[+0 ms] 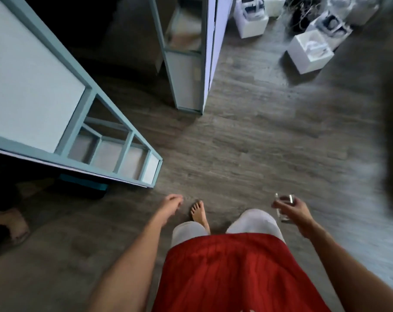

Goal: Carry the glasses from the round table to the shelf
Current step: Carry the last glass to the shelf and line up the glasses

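The right arm reaches forward at the near right, its hand (295,210) raised beside the knee, fingers (278,204) curled round a glass (285,199) and gripping it from the side. The left hand (172,203) hangs low ahead, fingers loosely bent and holding nothing (motion blur softens them). The glass is short, clear and upright, held above the wooden floor (247,143), well apart from the pale blue shelf (33,86) at the far left.

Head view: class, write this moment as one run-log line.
phase: carry | right hand: holds clear glass tumbler | left hand: open, empty | pale blue-framed shelf: ahead-left, glass not yet placed
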